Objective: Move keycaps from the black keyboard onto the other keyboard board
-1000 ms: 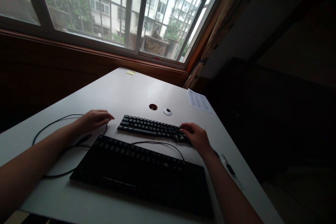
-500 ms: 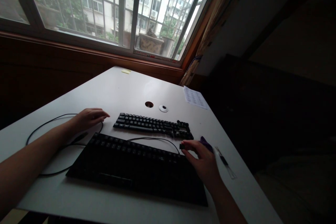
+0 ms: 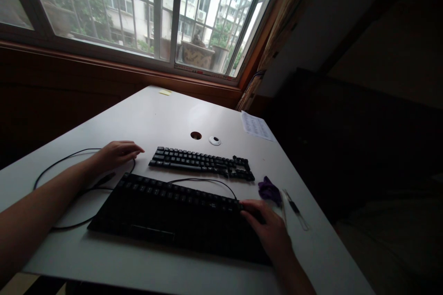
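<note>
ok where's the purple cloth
In the head view, the purple cloth lies on the right of the white table, just beyond the right hand, left of the keycap puller.

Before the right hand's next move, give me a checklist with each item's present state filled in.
1. Right hand at the keyboard: ok, fingertips at the right end of its key rows.
2. A keycap held in those fingertips: cannot tell, too dark and hidden.
3. Left hand clear of the far keycaps: ok, a gap shows.
4. Cable clear of the left forearm: not ok, the arm crosses its loop.
5. Wire tool within reach: probably ok, it lies right of the right hand.
</note>
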{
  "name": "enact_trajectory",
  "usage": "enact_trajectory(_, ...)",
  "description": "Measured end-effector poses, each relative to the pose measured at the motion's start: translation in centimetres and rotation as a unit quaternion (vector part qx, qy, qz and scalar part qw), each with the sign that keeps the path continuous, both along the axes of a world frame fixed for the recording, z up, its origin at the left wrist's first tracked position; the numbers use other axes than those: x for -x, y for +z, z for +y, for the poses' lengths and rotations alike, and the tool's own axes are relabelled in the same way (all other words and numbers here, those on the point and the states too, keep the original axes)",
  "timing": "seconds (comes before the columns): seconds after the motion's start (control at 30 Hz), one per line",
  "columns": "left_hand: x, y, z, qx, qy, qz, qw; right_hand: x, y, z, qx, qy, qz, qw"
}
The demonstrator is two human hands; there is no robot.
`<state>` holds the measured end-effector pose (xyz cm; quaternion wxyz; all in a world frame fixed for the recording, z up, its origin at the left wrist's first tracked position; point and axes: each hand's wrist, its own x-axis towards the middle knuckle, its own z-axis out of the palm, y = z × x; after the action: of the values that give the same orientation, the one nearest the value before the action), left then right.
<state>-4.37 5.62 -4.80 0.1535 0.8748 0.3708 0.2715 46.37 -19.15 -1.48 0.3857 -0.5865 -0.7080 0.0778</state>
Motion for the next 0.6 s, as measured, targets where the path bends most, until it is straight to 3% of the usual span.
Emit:
enact_trajectory(0.2,-0.1,0.0,-0.1,0.006,0.007,0.003,1.0,0.1,-1.5,0.0,-0.028,0.06,-0.025,0.997)
enact_trajectory(0.6,-0.1,0.2,-0.1,0.008,0.002,-0.003,1.0,0.5,-1.4,-0.3,-0.058,0.069,-0.064,0.994)
